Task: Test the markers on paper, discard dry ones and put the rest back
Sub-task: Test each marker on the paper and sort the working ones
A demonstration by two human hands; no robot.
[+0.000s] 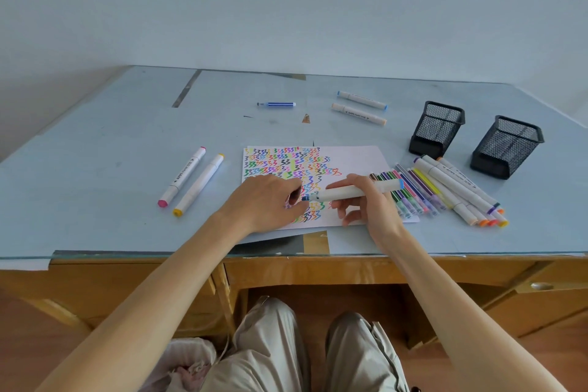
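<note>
While the right hand (pixel 366 200) pinches a white marker (pixel 353 191) level above the paper (pixel 350 159), its blue tip points left toward the left hand (pixel 267 200), whose fingers curl at that tip (what they hold, if anything, is hidden). The paper is crowded with coloured zigzags. Just right lies a heap of markers (pixel 445 191), with two black mesh holders (pixel 437 129) beyond. Two markers (pixel 191 180) rest left on the table (pixel 95 137), three more farther off.

Marker pile (pixel 445 192) and mesh holders (pixel 436 129) crowd the right.
</note>
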